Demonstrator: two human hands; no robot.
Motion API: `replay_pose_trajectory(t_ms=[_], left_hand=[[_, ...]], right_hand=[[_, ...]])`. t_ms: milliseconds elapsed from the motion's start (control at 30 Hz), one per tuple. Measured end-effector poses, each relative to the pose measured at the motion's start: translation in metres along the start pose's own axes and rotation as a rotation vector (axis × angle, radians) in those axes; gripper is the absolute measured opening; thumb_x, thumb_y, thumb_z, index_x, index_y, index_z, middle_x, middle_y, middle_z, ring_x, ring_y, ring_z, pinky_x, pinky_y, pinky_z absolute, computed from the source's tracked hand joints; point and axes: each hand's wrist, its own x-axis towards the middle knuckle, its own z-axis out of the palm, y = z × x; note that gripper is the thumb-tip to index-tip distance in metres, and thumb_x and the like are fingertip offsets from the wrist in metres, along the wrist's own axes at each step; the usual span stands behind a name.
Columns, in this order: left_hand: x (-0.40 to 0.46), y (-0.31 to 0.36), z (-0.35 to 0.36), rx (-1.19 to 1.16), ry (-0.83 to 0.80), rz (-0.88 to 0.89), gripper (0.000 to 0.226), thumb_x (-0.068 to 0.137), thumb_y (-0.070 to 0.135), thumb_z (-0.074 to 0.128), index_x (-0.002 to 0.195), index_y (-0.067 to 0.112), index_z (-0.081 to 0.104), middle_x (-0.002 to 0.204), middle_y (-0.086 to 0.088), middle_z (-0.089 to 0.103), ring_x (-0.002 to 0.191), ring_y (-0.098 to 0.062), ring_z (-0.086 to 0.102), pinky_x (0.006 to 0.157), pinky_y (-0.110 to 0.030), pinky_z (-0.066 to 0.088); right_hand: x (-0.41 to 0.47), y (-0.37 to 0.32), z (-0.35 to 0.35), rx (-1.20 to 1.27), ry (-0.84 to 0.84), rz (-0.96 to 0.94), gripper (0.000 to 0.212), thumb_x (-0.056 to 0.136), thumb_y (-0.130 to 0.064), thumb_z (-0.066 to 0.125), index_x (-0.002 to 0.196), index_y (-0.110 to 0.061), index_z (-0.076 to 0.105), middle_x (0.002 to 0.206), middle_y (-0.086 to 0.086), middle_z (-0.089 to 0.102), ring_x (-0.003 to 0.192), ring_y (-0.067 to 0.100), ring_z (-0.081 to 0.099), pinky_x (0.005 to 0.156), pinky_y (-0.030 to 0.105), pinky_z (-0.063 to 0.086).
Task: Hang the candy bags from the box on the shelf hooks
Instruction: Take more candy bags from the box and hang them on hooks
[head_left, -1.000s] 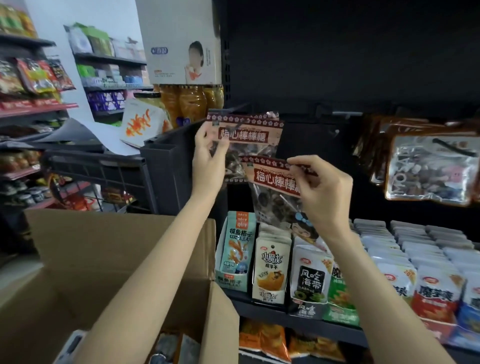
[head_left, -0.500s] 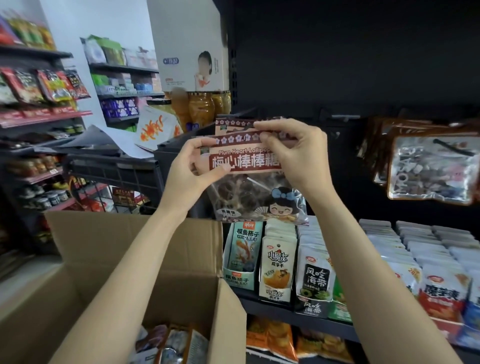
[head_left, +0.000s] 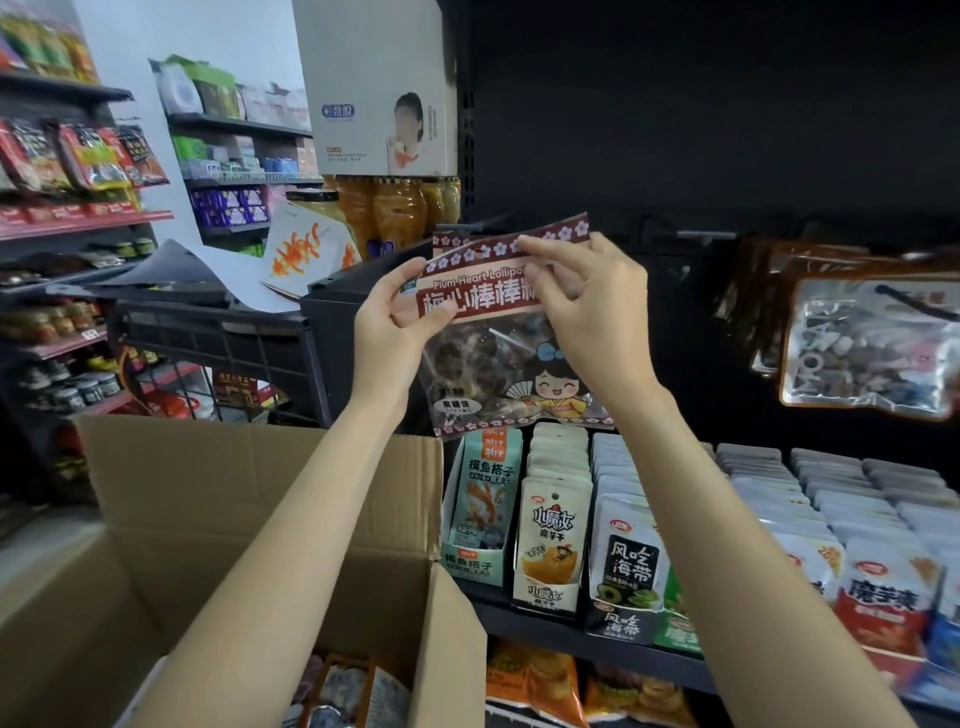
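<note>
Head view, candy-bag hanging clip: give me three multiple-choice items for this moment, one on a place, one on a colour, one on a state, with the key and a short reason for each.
1. Where is the open cardboard box?
A. lower left, below the arms
B. on the top shelf
C. right of the hanging clear pouches

2. What colour is the flowered band along the top of the lollipop bag?
A. bright green
B. dark red-brown
C. yellow

3. How is the lollipop bag held?
A. lying in the box
B. by one hand only
C. by both hands at its top

Key: 1 A, the box opens at lower left. 2 B, the band is dark red-brown with pale flowers. 3 C, the left hand and right hand each have a grip on its header.
</note>
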Motion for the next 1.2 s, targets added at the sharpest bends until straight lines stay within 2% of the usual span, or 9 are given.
replay_pose_trajectory(t_ms=[133, 300, 467, 567, 600, 700, 867, 1033, 1200], left_hand=[[0.003, 0.000, 0.000, 0.025, 0.037, -0.005, 0.037, 0.087, 0.004, 0.067, 0.118, 0.020, 0.055, 0.110, -0.002, 0.065, 0.097, -0.007, 0.064, 0.072, -0.015, 0.052], [0.005, -0.009, 0.000, 0.044, 0.071, -0.051, 0.039, 0.090, 0.009, 0.064, 0.127, 0.015, 0.054, 0.114, -0.004, 0.064, 0.097, -0.007, 0.063, 0.070, -0.013, 0.052], [0.022, -0.027, 0.002, 0.255, 0.010, 0.105, 0.042, 0.090, 0.014, 0.065, 0.126, 0.026, 0.047, 0.132, -0.002, 0.053, 0.117, -0.010, 0.054, 0.097, -0.027, 0.049], [0.039, -0.036, 0.008, 0.445, 0.021, 0.209, 0.044, 0.092, 0.012, 0.062, 0.132, 0.019, 0.045, 0.137, -0.006, 0.041, 0.115, -0.005, 0.045, 0.097, -0.006, 0.038], [0.044, -0.040, 0.013, 0.500, 0.035, 0.238, 0.046, 0.092, 0.013, 0.061, 0.134, 0.016, 0.044, 0.138, -0.010, 0.038, 0.118, -0.008, 0.044, 0.100, -0.008, 0.038], [0.057, -0.054, 0.030, 0.732, 0.070, 0.271, 0.057, 0.089, 0.017, 0.066, 0.139, 0.012, 0.040, 0.147, -0.018, 0.026, 0.138, -0.028, 0.027, 0.113, -0.037, 0.029], [0.071, -0.077, 0.045, 1.058, -0.086, 0.197, 0.079, 0.088, 0.022, 0.067, 0.151, 0.017, 0.020, 0.160, -0.010, 0.001, 0.147, -0.029, 0.003, 0.114, -0.041, 0.026], [0.062, -0.075, 0.050, 0.927, -0.136, 0.056, 0.075, 0.089, 0.023, 0.064, 0.151, 0.020, 0.021, 0.156, -0.012, 0.021, 0.144, -0.031, 0.018, 0.113, -0.045, 0.031], [0.005, -0.038, 0.032, 0.670, -0.118, 0.083, 0.049, 0.089, 0.025, 0.064, 0.135, 0.021, 0.047, 0.127, 0.004, 0.059, 0.121, -0.014, 0.052, 0.102, -0.038, 0.044]], right_hand=[[0.000, 0.000, 0.003, 0.029, -0.001, 0.022, 0.024, 0.094, -0.020, 0.064, 0.116, -0.016, 0.071, 0.095, 0.005, 0.061, 0.087, 0.013, 0.061, 0.075, 0.035, 0.057], [0.005, -0.001, 0.010, 0.001, -0.064, 0.054, 0.024, 0.094, -0.019, 0.062, 0.116, -0.014, 0.070, 0.106, 0.005, 0.065, 0.098, 0.015, 0.063, 0.083, 0.038, 0.057], [-0.006, 0.023, 0.014, -0.146, -0.185, 0.104, 0.043, 0.093, -0.027, 0.063, 0.135, -0.034, 0.055, 0.124, 0.017, 0.056, 0.104, 0.025, 0.060, 0.092, 0.047, 0.051], [-0.009, 0.039, 0.022, -0.302, -0.287, 0.132, 0.064, 0.090, -0.034, 0.066, 0.145, -0.044, 0.035, 0.136, 0.015, 0.044, 0.087, 0.017, 0.057, 0.086, 0.041, 0.053], [-0.009, 0.044, 0.027, -0.329, -0.286, 0.142, 0.067, 0.090, -0.035, 0.066, 0.146, -0.046, 0.030, 0.138, 0.014, 0.042, 0.090, 0.018, 0.058, 0.085, 0.040, 0.053], [-0.002, 0.060, 0.043, -0.381, -0.249, 0.192, 0.069, 0.092, -0.033, 0.064, 0.148, -0.045, 0.026, 0.141, 0.013, 0.038, 0.101, 0.026, 0.061, 0.084, 0.041, 0.054], [0.011, 0.085, 0.065, -0.541, -0.218, 0.155, 0.070, 0.095, -0.032, 0.058, 0.152, -0.040, 0.019, 0.139, 0.018, 0.031, 0.116, 0.034, 0.049, 0.076, 0.041, 0.056], [-0.006, 0.083, 0.052, -0.474, -0.216, 0.184, 0.063, 0.090, -0.019, 0.061, 0.147, -0.028, 0.036, 0.155, 0.017, 0.011, 0.133, 0.038, 0.028, 0.090, 0.042, 0.051], [-0.042, 0.061, 0.017, -0.209, -0.118, -0.054, 0.035, 0.092, -0.019, 0.060, 0.127, -0.014, 0.059, 0.133, 0.007, 0.054, 0.126, 0.023, 0.044, 0.103, 0.043, 0.041]])
